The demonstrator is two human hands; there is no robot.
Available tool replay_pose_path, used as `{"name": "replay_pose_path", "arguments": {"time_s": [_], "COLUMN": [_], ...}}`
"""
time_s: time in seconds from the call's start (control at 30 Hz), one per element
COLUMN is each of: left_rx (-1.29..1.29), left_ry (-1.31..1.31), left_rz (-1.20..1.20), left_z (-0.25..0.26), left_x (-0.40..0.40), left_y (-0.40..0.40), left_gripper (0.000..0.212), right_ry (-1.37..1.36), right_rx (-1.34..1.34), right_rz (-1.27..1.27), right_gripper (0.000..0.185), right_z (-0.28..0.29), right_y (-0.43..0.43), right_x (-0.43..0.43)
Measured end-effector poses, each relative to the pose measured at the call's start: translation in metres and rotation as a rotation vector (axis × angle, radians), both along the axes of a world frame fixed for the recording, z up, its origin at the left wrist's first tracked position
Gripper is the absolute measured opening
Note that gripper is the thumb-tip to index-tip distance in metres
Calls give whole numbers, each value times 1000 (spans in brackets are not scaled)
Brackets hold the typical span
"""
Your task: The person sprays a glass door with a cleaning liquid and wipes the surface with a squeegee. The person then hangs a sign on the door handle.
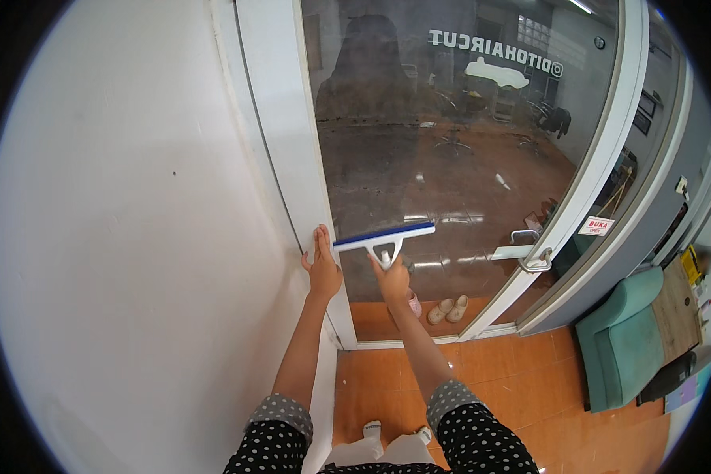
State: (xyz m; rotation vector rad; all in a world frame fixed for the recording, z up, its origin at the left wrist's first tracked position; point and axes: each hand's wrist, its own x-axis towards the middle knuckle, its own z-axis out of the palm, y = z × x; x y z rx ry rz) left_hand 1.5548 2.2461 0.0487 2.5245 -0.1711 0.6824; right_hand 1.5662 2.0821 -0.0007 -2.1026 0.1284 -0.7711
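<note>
My right hand (393, 281) grips the handle of a white window squeegee (385, 240) with a blue blade. The squeegee lies at or very near the glass pane (379, 178) of a door, its blade tilted slightly up towards the right. Flat against the white door frame (284, 136) rests my left hand (323, 266), its fingers pointing up and the thumb spread to the left. It holds nothing. The left end of the squeegee comes close to its fingertips.
A white wall (124, 237) runs along my left. Right of the pane are a metal door handle (535, 260) and a hanging sign (596, 226). A green armchair (625, 349) stands on the orange tiled floor (503, 385). Clogs (448, 309) show through the glass.
</note>
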Motion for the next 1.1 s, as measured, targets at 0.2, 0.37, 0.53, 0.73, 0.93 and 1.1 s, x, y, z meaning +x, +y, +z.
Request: {"name": "replay_pose_path", "arguments": {"time_s": [0.2, 0.37, 0.53, 0.73, 0.93, 1.1], "left_rx": [35, 26, -145, -170, -166, -170], "left_ry": [3, -6, -151, -195, -191, -188], "left_rz": [8, 21, 2, -65, -21, -1], "left_z": [3, 5, 6, -6, -27, -41], "left_x": [-1, -3, -16, -23, -40, -45], "left_y": [-5, -11, -37, -78, -105, -141], "left_gripper": [91, 91, 87, 81, 76, 75], "right_ry": [290, 97, -176, -171, 25, 224], "right_rx": [-166, -132, 17, -36, 114, 167], "right_rz": [-7, -4, 37, 6, 78, -31], "right_gripper": [64, 63, 61, 57, 58, 58], "right_z": [-24, 37, 156, 129, 37, -38], "right_y": [-23, -54, -75, -98, -125, -180], "right_x": [-19, -13, -6, 10, -7, -29]}}
